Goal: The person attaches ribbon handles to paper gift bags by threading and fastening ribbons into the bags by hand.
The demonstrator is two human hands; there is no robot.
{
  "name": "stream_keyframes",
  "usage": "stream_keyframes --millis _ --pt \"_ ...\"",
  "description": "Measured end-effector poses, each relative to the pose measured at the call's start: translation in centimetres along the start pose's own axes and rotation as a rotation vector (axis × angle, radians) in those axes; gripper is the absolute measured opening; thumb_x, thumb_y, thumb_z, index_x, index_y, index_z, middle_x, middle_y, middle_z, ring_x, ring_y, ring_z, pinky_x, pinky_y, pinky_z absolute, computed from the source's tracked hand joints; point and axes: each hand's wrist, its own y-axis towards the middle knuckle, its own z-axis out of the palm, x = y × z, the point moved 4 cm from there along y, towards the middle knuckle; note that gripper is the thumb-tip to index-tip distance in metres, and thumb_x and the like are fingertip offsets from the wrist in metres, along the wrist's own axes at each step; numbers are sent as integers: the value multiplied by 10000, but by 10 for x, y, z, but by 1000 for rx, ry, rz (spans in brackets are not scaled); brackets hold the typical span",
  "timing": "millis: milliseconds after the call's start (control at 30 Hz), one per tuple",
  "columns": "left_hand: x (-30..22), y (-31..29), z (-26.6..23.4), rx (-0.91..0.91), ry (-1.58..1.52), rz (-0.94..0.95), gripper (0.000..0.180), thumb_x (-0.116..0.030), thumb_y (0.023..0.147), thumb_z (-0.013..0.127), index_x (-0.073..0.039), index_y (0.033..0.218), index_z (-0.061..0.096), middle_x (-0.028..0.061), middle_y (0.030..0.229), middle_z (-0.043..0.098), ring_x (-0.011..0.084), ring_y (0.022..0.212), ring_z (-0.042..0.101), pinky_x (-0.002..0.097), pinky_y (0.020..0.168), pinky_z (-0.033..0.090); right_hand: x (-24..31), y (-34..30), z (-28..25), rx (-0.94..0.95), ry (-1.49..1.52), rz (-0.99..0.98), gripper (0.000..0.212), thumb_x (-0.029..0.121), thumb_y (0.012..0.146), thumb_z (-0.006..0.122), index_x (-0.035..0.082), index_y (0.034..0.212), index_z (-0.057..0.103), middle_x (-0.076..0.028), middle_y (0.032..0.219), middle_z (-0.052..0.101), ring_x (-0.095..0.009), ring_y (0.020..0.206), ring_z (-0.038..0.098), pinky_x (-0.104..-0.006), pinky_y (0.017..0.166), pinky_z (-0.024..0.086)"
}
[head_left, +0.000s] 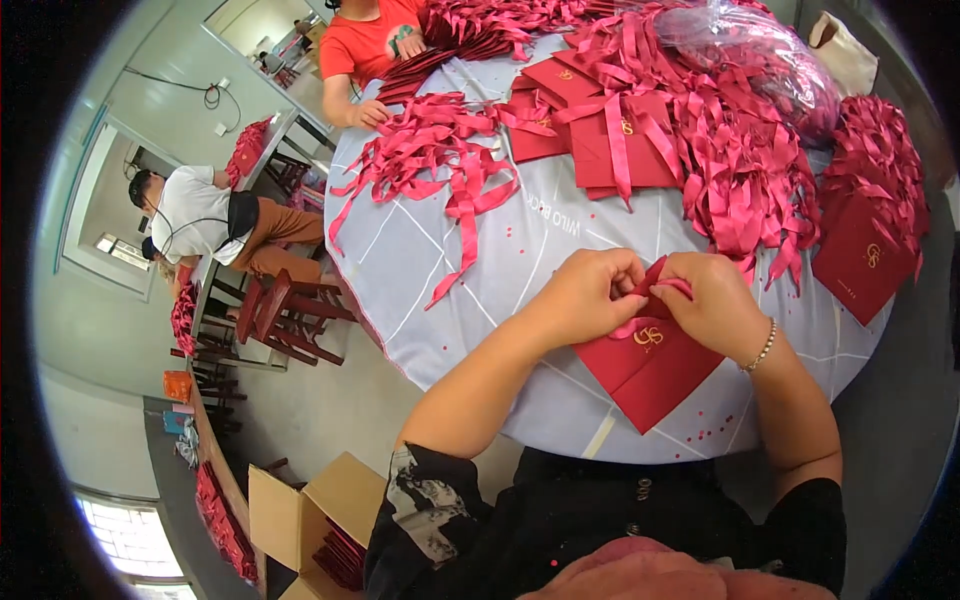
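Close to the table's near edge, both my hands work at the top of a dark red paper gift bag [655,375] with a gold emblem on its front. My left hand [595,295] pinches the bag's upper left edge, fingers bent together. Opposite it, my right hand [715,305] has its fingers curled round a pink ribbon [675,287] at the bag's top. More ribbon shows between the hands, partly hidden by the fingers. Beyond them lie red bags [625,150] with gold emblems and loose pink ribbons [440,150].
A grey-white cloth [490,380] covers the round table. Ribboned bags pile up at the right [865,245], beside a clear plastic bag [750,60]. Across the table sits a person in a red shirt [365,45]. Stools [290,310] and an open cardboard box [320,510] stand at the left.
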Motion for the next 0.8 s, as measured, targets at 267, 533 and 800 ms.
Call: stream_keyframes --millis 267,533,800 --pt "-10 -2 -1 -7 48 34 121 -39 846 725 -22 911 625 15 715 641 58 649 582 233 587 469 -15 4 -25 -42 217 -37 193 39 798 722 21 984 670 -107 931 646 -241 788 624 -363 686 497" --pt "-22 -7 -1 74 74 152 133 -46 833 739 -23 920 641 27 716 648 89 646 595 258 610 475 -17 7 -20 320 309 -230 246 -21 773 673 11 1016 663 -92 974 638 -214 912 629 -314 821 502" --pt "-7 -8 2 190 -297 -154 80 -59 920 675 -10 983 675 -29 790 657 36 699 569 217 600 446 -24 3 -13 394 347 -175 170 51 770 742 11 895 634 -67 934 600 -164 785 575 -290 699 472"
